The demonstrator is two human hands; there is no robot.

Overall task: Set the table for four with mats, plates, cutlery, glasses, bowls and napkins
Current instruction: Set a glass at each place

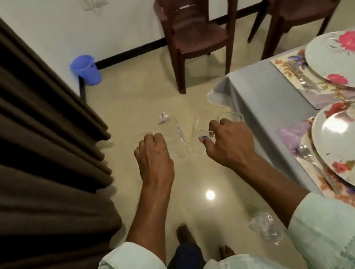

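A person in a pale green shirt stands on a glossy beige floor, both arms stretched forward, carrying clear drinking glasses. The glasses are plain, transparent tumblers, hard to make out against the floor; faint blue marks show on two of them.

The left hand (152,152) curls its fingers over the rims of the left glasses (172,138), which hang tilted just beyond and to the right of the knuckles. It looks like two glasses, though the second is only a faint outline.

The right hand (227,138) grips the right glasses (204,133) the same way, fingers hooked over the rims, one tumbler leaning left of the hand and another showing past the fingertips. The two inner glasses nearly touch between the hands.

All the glasses are held in the air above the floor, near the corner of the table (257,89) at the right. The table wears a grey cloth and carries two flowered mats (289,65), each with a flowered plate (346,61) on it and a spoon (307,155) beside the nearer plate.

Beyond stand two brown chairs (196,22), a blue bucket (86,69) and, at left, a brown curtain (21,136).
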